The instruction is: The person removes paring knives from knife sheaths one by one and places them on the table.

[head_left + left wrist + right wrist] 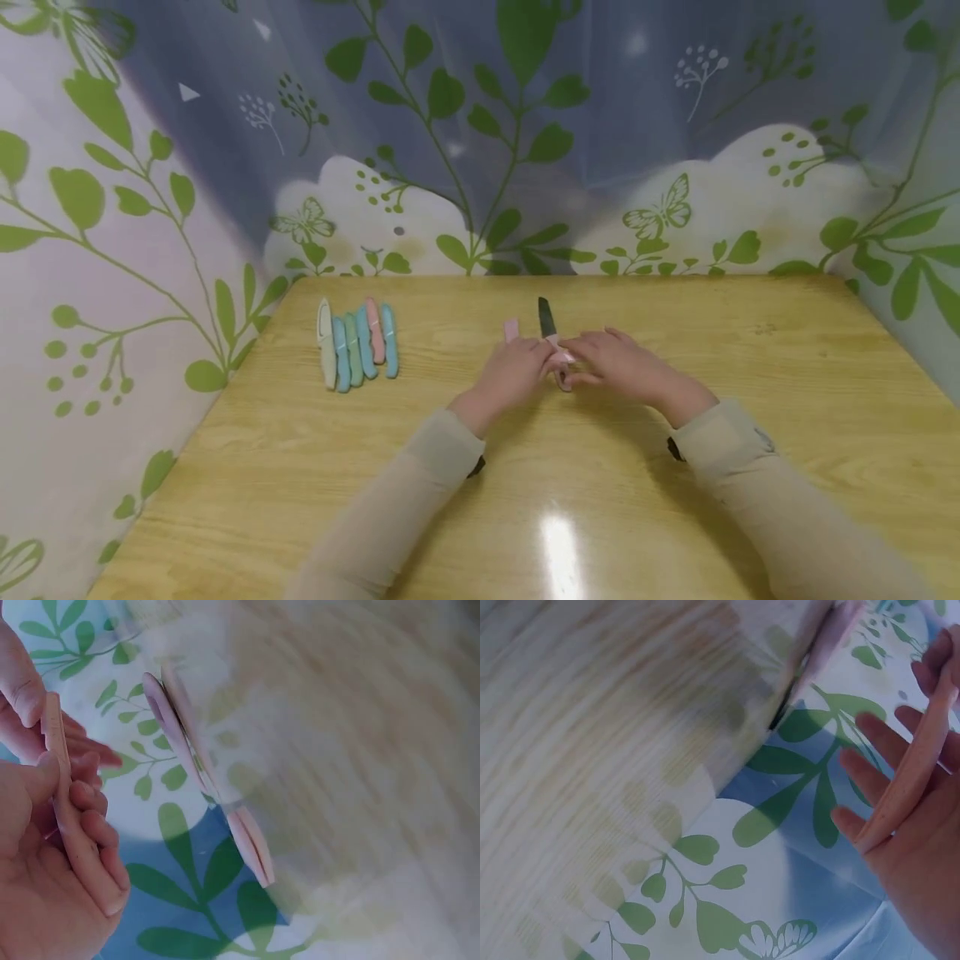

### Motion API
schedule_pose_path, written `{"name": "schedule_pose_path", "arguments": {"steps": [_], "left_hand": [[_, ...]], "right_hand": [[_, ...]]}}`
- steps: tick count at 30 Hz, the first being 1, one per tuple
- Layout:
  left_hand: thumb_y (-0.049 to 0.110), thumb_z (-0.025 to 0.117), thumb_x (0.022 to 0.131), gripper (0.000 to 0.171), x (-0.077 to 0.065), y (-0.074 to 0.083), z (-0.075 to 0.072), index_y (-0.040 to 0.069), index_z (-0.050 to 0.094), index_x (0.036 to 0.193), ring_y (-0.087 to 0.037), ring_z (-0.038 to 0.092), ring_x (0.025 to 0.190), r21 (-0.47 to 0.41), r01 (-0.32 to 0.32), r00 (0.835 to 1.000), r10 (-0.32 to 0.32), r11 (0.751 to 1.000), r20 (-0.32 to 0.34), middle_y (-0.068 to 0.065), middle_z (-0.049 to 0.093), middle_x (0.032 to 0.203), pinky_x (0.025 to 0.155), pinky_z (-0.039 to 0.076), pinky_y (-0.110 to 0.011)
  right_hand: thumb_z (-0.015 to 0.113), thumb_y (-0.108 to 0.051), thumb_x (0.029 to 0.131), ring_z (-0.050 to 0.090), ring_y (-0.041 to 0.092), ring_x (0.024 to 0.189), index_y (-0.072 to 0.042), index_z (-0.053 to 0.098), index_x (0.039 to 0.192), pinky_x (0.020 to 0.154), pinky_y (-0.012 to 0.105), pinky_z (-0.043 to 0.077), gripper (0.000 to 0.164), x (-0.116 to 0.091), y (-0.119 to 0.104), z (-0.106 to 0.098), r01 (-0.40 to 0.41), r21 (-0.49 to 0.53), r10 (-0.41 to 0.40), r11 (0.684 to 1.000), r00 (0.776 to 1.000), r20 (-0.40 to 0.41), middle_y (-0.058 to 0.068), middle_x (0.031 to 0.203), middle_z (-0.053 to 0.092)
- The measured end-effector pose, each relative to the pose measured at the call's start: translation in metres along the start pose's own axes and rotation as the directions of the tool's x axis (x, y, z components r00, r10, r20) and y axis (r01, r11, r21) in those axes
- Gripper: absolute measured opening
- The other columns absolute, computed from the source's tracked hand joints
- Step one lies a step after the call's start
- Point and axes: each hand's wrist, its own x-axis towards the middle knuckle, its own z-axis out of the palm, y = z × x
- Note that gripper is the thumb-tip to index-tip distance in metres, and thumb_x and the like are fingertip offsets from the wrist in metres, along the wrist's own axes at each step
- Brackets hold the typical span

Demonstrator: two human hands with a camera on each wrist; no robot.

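Observation:
My left hand [513, 372] curls its fingers round a slim pink piece [66, 814], its thumb laid along it. What kind of thing this is cannot be told. My right hand [622, 367] meets it from the other side. Its thumb [28, 701] sits at the upper end in the left wrist view, with the other fingers [885, 735] fairly straight and spread. Below the hands lies a knife with a dark blade [547, 317] and a pink handle [176, 739], partly hidden in the head view. Left of the blade is a pink sheath [512, 330], half covered by my left hand.
Several knives in blue, green and pink [366, 346] lie side by side at the table's left. A cream-coloured one [326, 342] is at that row's outer end. The wooden table [300, 467] reaches back to a leaf-patterned curtain [615, 125].

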Motion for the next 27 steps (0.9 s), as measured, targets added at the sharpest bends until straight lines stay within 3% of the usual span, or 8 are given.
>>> {"name": "schedule_pose_path", "arguments": {"steps": [5,13,21,27], "left_hand": [[0.039,0.037,0.104,0.035,-0.004,0.001,-0.003,0.013,0.061,0.108,-0.021,0.063,0.103,-0.021,-0.027,1.000,0.027,0.999,0.007,-0.004,0.068,0.109,0.087,0.049,-0.040],[0.036,0.039,0.103,0.036,-0.013,-0.002,-0.015,0.011,0.063,0.114,-0.020,0.061,0.112,-0.124,-0.047,0.998,0.051,0.991,0.027,-0.005,0.067,0.117,0.098,0.045,-0.038],[0.036,0.038,0.104,0.036,-0.017,-0.002,-0.024,0.010,0.064,0.108,-0.020,0.062,0.108,-0.133,-0.097,0.995,0.098,0.986,-0.002,-0.005,0.068,0.112,0.097,0.046,-0.037],[0.038,0.041,0.102,0.036,-0.020,-0.002,-0.020,0.013,0.065,0.109,-0.017,0.061,0.096,-0.166,-0.059,0.998,0.065,0.984,0.028,-0.002,0.067,0.101,0.092,0.047,-0.036]], "right_hand": [[0.061,-0.024,0.096,0.062,0.036,0.108,0.000,0.058,0.129,0.094,0.051,0.047,0.042,-0.005,-0.002,0.002,0.012,0.020,-0.011,1.000,0.999,-0.051,0.019,0.120,0.065],[0.060,-0.021,0.097,0.065,0.022,0.083,-0.004,0.064,0.113,0.077,0.038,0.053,0.024,-0.006,-0.015,0.001,0.031,-0.073,-0.040,0.997,0.990,-0.136,0.010,0.097,0.069],[0.060,-0.018,0.096,0.065,0.022,0.081,-0.003,0.064,0.111,0.075,0.038,0.053,0.021,-0.008,-0.020,-0.003,0.057,-0.093,-0.075,0.994,0.976,-0.205,0.009,0.096,0.069],[0.059,-0.018,0.097,0.064,0.017,0.079,-0.005,0.065,0.110,0.073,0.034,0.053,0.020,-0.011,-0.021,0.001,0.086,-0.106,-0.106,0.991,0.975,-0.197,0.007,0.098,0.070]]}}
